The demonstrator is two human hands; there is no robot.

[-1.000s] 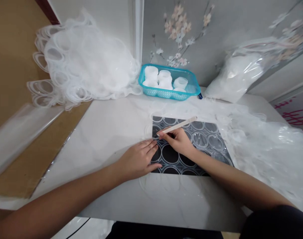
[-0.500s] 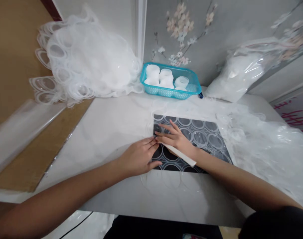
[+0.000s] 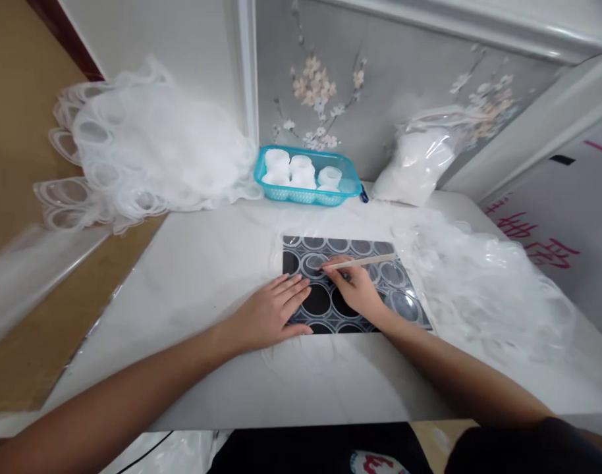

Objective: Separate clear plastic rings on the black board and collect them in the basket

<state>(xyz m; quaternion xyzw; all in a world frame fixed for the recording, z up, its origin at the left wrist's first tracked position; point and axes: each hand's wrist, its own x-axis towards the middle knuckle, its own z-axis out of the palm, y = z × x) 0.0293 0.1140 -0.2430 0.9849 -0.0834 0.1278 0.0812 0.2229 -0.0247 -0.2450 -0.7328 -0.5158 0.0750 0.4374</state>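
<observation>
A thin pale flat stick (image 3: 365, 261) is gripped in my right hand (image 3: 354, 288), its long end pointing to the right. The near tip of the stick is hidden by my fingers, over a ring in the second row of a dark sheet (image 3: 341, 309). That sheet is covered by a clear film marked with rows of round outlines; some circles look black, others greyish. My left hand (image 3: 276, 308) lies flat with fingers spread, its fingertips and thumb on the sheet's left edge.
A blue basket (image 3: 308, 196) with several white rolls stands at the back. Piles of translucent ring-patterned film lie left (image 3: 172, 145) and right (image 3: 479, 289). A clear bag of white material (image 3: 414, 164) leans at the wall. Brown board (image 3: 98, 289) lies at the left.
My right hand has moved from beside my left hand and turned, so the stick now points right instead of toward me. My left hand has flattened out. The camera view has shifted.
</observation>
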